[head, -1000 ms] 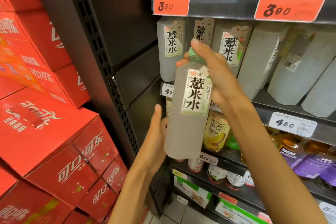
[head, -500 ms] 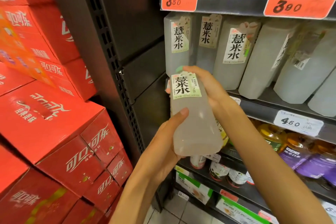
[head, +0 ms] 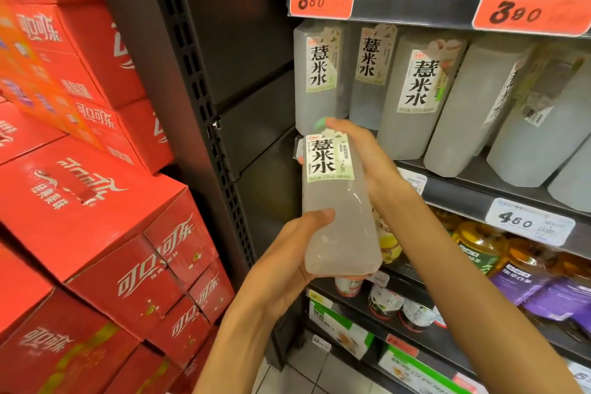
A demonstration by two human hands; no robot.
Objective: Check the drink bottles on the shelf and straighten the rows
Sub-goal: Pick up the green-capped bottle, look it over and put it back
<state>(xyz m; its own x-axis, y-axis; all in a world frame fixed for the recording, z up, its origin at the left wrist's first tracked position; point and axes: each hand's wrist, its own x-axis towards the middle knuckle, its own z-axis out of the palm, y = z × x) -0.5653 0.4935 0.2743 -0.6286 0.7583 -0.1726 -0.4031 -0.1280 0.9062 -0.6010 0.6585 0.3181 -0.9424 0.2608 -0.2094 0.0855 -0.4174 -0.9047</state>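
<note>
1. We hold one drink bottle in front of the shelf, clear of the row, its base tipped toward us and its pale green cap pointing up and away.
2. The bottle is square-shouldered, frosted and filled with cloudy whitish liquid; its white label with a green edge carries three large black characters and faces us.
3. Our left hand grips the lower body, thumb laid across the front near the base.
4. Our right hand wraps the upper part from behind, fingers curled round the neck by the cap.
5. Matching bottles stand on the shelf behind; those to the right lean, with labels turned aside.
6. Red cartons are stacked at the left.
</note>
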